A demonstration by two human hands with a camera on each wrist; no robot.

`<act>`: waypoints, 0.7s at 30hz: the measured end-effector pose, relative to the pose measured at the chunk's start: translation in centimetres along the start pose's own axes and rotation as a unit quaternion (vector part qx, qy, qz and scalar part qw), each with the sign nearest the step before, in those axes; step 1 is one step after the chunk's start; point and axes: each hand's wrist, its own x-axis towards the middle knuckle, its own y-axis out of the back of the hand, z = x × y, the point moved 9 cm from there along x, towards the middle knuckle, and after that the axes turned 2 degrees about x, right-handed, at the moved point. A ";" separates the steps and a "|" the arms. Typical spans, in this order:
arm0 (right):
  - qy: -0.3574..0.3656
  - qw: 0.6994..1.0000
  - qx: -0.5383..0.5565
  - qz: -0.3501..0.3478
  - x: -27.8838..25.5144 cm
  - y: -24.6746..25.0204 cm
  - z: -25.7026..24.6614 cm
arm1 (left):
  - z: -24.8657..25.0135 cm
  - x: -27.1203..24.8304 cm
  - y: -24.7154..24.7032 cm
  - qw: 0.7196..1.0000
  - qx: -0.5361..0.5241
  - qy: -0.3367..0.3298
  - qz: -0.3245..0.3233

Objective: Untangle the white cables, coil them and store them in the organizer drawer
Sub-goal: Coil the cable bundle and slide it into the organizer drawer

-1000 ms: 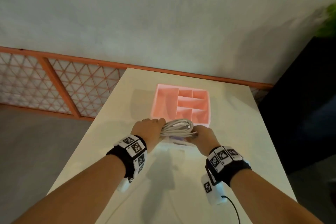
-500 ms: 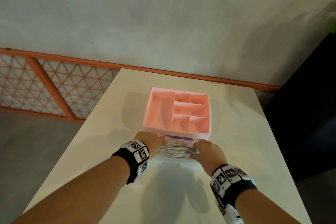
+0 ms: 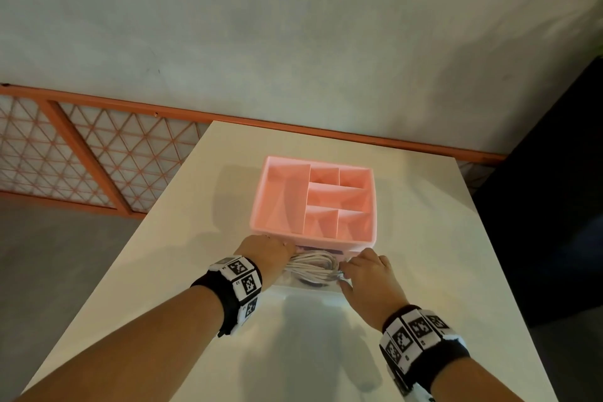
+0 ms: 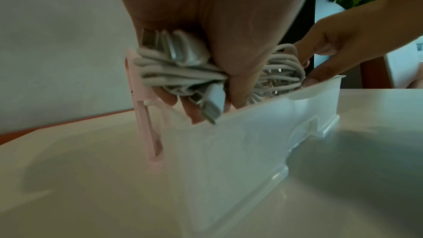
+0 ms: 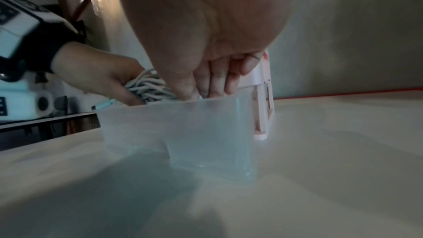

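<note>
Head view – both hands, L (image 3: 266, 250) & R (image 3: 368, 274), grip cable coil (image 3: 311, 266) over drawer (image 3: 306, 291).

white cables (image 3: 313, 266): coiled bundle | over open translucent drawer (image 4: 263, 133)

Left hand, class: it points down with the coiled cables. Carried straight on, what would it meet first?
Probably the inside of the clear drawer: the left hand grips the white cables just above its rim. Depth is unclear; the fingers may touch its wall first.
</note>
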 end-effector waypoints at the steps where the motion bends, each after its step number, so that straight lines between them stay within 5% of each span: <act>1: 0.002 1.000 -0.027 -0.004 -0.1 0.1 0.0 | 0.1 0.1 -0.1 1.000 -0.001 -0.001 -0.004; 4: 0.000 0.998 0.035 -0.058 -0.1 -0.3 0.0 | -0.2 0.5 -0.1 1.000 -0.020 0.004 0.000; 8: -0.042 0.991 0.128 -0.021 -0.1 0.5 1.2 | 0.0 0.9 -0.6 0.999 -0.039 0.003 0.002; 14: -0.040 0.990 0.129 0.040 -0.4 1.0 1.6 | 1.2 1.8 -1.2 0.998 -0.056 0.017 -0.009; 21: 0.036 0.998 0.049 0.012 -0.4 0.6 -0.1 | 1.8 2.5 -2.9 0.994 -0.082 0.038 -0.058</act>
